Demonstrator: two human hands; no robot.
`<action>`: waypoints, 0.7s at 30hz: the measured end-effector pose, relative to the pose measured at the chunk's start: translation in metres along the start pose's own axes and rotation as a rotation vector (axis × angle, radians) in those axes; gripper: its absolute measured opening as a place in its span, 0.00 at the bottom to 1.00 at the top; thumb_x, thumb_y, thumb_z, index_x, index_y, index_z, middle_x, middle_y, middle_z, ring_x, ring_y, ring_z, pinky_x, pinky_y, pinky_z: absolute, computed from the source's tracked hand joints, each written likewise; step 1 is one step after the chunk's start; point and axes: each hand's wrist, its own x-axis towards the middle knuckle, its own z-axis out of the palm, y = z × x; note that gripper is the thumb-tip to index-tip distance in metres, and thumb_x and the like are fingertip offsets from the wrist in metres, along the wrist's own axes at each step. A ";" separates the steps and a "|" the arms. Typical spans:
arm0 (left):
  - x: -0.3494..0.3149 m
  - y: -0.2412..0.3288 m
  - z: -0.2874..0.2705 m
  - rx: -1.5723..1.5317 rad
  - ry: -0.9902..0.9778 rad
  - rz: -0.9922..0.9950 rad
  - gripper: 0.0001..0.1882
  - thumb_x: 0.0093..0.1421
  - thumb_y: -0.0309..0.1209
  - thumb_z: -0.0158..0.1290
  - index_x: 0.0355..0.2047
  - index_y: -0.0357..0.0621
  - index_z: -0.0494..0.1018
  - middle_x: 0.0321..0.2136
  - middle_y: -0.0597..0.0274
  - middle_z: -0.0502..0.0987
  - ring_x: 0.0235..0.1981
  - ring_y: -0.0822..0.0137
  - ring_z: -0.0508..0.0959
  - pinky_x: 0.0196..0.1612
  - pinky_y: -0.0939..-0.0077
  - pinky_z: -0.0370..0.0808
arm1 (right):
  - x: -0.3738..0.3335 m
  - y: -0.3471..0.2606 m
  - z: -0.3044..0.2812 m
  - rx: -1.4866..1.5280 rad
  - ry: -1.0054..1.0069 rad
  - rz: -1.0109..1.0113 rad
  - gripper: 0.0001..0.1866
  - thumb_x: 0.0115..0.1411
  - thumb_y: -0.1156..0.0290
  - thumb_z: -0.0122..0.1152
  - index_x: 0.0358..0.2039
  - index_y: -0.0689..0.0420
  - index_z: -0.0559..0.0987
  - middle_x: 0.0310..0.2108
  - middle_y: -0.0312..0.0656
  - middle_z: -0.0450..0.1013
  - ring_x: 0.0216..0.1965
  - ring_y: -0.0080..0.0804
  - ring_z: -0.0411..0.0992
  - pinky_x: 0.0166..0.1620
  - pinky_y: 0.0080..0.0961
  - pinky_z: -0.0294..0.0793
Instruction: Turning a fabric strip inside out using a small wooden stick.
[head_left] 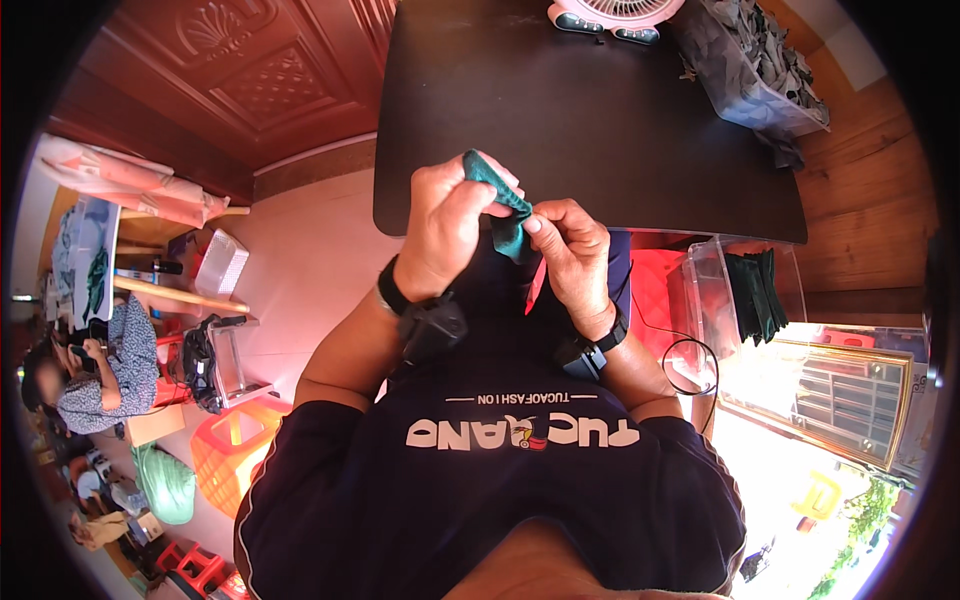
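Observation:
A strip of dark green, velvety fabric (487, 172) is held between my two hands, just off the near edge of the dark table (560, 110). My left hand (445, 215) grips its upper part, the fingers wrapped round it. With thumb and forefinger, my right hand (570, 245) pinches the fabric at a bunched spot. A loose end of the green cloth hangs below the fingers. Under my right hand a small red pointed piece shows; what it belongs to I cannot make out.
A pink fan (625, 12) and a clear bin of grey cloth pieces (750, 85) stand on the table. At right, a clear container (700, 290) holds dark green strips (757, 295). To the left are an orange stool (235, 450) and a seated person (110, 370).

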 end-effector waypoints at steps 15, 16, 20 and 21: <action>0.005 0.001 0.000 -0.121 0.109 -0.040 0.17 0.55 0.25 0.39 0.40 0.28 0.74 0.28 0.52 0.77 0.31 0.65 0.79 0.35 0.76 0.78 | 0.006 -0.008 -0.003 -0.039 -0.039 0.118 0.07 0.60 0.71 0.61 0.31 0.62 0.77 0.21 0.28 0.70 0.23 0.11 0.64 0.26 0.12 0.65; 0.005 0.002 0.002 -0.126 0.123 -0.049 0.18 0.56 0.24 0.39 0.41 0.28 0.73 0.27 0.52 0.77 0.31 0.65 0.79 0.35 0.76 0.78 | 0.006 -0.007 -0.002 -0.043 -0.030 0.105 0.07 0.60 0.71 0.61 0.31 0.62 0.77 0.21 0.28 0.70 0.23 0.11 0.64 0.27 0.12 0.65; 0.003 -0.001 0.001 -0.117 0.098 -0.056 0.19 0.56 0.24 0.39 0.43 0.28 0.73 0.26 0.54 0.76 0.30 0.67 0.79 0.34 0.77 0.78 | 0.005 -0.003 -0.001 -0.047 -0.018 0.058 0.06 0.60 0.72 0.61 0.30 0.62 0.77 0.21 0.29 0.70 0.24 0.11 0.64 0.27 0.12 0.65; 0.004 -0.003 -0.001 -0.089 0.074 -0.076 0.19 0.55 0.25 0.40 0.44 0.28 0.73 0.28 0.53 0.77 0.30 0.65 0.80 0.33 0.75 0.79 | 0.006 -0.003 -0.001 -0.048 -0.018 0.058 0.06 0.60 0.72 0.61 0.30 0.62 0.77 0.21 0.29 0.70 0.24 0.11 0.64 0.27 0.12 0.65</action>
